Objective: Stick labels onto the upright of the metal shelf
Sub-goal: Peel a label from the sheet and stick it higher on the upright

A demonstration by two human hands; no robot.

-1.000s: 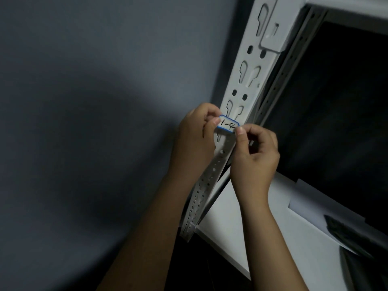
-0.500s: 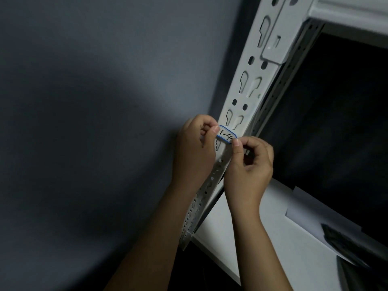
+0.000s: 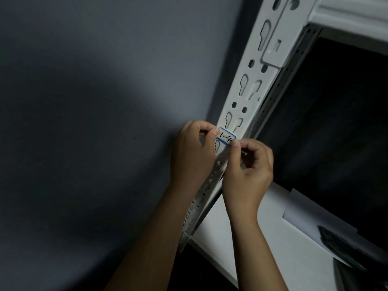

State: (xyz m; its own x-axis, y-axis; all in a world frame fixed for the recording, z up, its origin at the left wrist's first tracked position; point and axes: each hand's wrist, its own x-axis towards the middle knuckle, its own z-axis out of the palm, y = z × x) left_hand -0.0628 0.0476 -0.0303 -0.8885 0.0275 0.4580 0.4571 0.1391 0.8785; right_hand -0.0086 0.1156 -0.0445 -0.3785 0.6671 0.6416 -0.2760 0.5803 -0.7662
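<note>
A white, blue-edged label (image 3: 226, 138) with handwritten marks lies across the white slotted upright (image 3: 255, 76) of the metal shelf. My left hand (image 3: 192, 153) pinches the label's left end with thumb and forefinger. The label's right end is pinched by my right hand (image 3: 248, 171), whose other fingers are curled. Both hands hold the label against the upright's face, just below a pair of keyhole slots. The upright's lower part runs down between my wrists.
A grey wall (image 3: 94, 122) fills the left. A white shelf board (image 3: 273, 248) lies at the lower right with a sheet of paper (image 3: 310, 217) and a dark object (image 3: 344, 246) on it. A white beam (image 3: 352, 15) crosses the top right.
The view has shifted slightly, so the hands and label sit lower in the picture. Both hands still pinch the label's ends at the same spot on the upright.
</note>
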